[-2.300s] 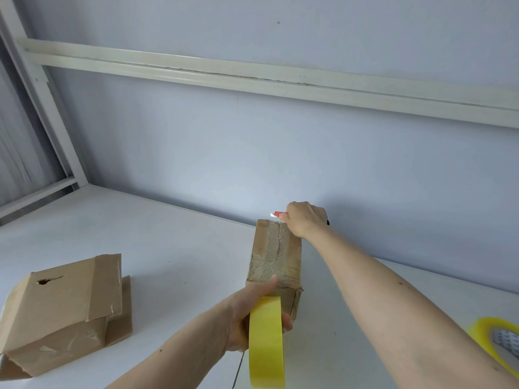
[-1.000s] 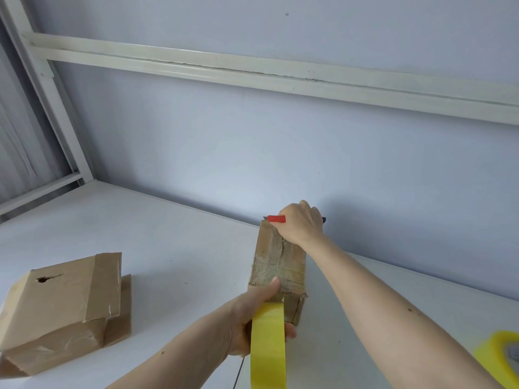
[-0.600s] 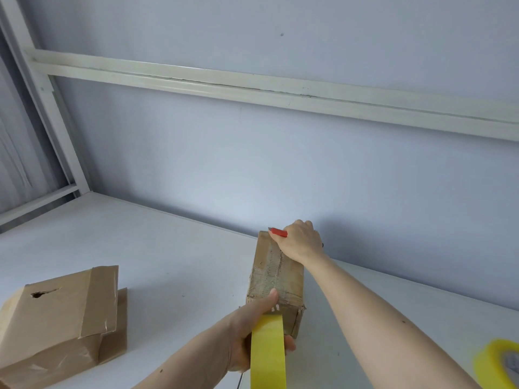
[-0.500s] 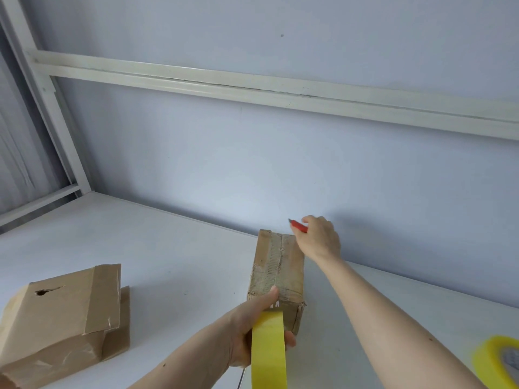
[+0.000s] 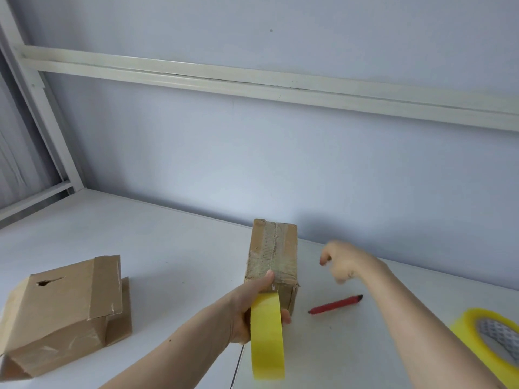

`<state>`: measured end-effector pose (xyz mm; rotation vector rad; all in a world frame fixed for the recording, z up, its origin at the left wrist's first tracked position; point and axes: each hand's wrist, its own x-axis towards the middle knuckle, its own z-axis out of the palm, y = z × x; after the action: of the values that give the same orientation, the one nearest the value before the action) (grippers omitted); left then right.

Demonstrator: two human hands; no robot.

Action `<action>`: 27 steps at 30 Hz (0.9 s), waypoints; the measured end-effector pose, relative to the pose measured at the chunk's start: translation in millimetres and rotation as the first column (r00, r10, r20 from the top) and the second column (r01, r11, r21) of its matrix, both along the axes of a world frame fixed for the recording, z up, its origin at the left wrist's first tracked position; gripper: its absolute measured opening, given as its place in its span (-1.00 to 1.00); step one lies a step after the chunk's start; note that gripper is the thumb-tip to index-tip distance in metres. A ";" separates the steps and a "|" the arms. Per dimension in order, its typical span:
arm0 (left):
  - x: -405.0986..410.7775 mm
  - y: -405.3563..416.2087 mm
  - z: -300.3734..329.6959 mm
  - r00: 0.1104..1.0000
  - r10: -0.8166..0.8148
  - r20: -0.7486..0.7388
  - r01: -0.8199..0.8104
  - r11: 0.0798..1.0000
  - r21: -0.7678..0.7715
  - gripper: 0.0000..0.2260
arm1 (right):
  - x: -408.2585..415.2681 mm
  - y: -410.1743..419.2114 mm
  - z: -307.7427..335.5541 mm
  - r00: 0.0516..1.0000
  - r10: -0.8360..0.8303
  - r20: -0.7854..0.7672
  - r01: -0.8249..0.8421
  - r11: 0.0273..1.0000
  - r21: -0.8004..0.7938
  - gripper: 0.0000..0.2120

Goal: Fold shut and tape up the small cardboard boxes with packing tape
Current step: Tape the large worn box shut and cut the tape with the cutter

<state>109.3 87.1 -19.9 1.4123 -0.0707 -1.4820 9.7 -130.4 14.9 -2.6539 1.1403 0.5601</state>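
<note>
While the left hand (image 5: 247, 310) grips a yellow tape roll (image 5: 266, 336) against the small cardboard box (image 5: 273, 254) mid-bench, the right hand (image 5: 345, 263) hovers loosely curled, empty, above a red cutter (image 5: 335, 304). Light, crushable, the box seems best held by its edges.

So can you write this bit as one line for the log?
left hand: holds tape roll at box | right hand: empty, blurred | red cutter: on table
</note>
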 end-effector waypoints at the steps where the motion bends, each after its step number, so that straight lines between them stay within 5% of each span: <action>1: -0.3 -0.1 0.4 1.000 -0.002 0.003 0.003 1.000 -0.004 -0.51 | 7.1 6.3 4.8 0.982 -0.016 0.188 0.030 0.997 -0.075 -0.53; 4: -1.8 -0.6 3.4 1.000 0.004 0.011 -0.004 1.000 0.005 -0.48 | 38.9 34.6 5.9 0.821 0.134 0.555 -0.068 0.988 -0.139 -0.64; 6: -2.0 -0.7 4.8 1.000 0.003 0.005 -0.003 1.000 0.021 -0.46 | 58.6 52.2 -8.1 0.841 0.252 0.479 -0.228 0.968 -0.108 -0.50; 9: -1.7 1.6 5.0 0.999 0.007 -0.032 -0.006 1.000 0.015 -0.43 | 70.9 58.8 -33.3 0.914 0.239 0.327 -0.225 0.971 -0.081 -0.44; 14: -2.5 5.1 6.8 0.996 0.025 -0.085 -0.026 1.000 -0.007 -0.53 | 71.4 57.2 -41.2 0.907 0.228 0.354 -0.218 0.974 -0.069 -0.43; 19: -1.4 5.2 4.9 0.994 0.066 -0.091 -0.066 0.998 0.002 -0.52 | 40.5 65.4 -45.5 0.601 0.096 0.794 -0.144 0.989 -0.010 -0.54; 23: -3.3 6.0 8.1 0.990 0.064 -0.128 -0.069 0.997 -0.038 -0.60 | 13.1 73.3 -79.5 0.500 0.158 0.851 -0.208 0.976 -0.059 -0.42; 27: -5.9 13.8 13.3 0.986 0.023 -0.165 -0.035 0.997 -0.072 -0.77 | 18.3 80.6 -86.2 0.431 0.143 0.891 -0.067 0.990 -0.127 -0.46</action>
<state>103.5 100.9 -6.7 1.2228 -0.0027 -1.5508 28.0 -49.8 -71.2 -2.4206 0.6121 -0.8827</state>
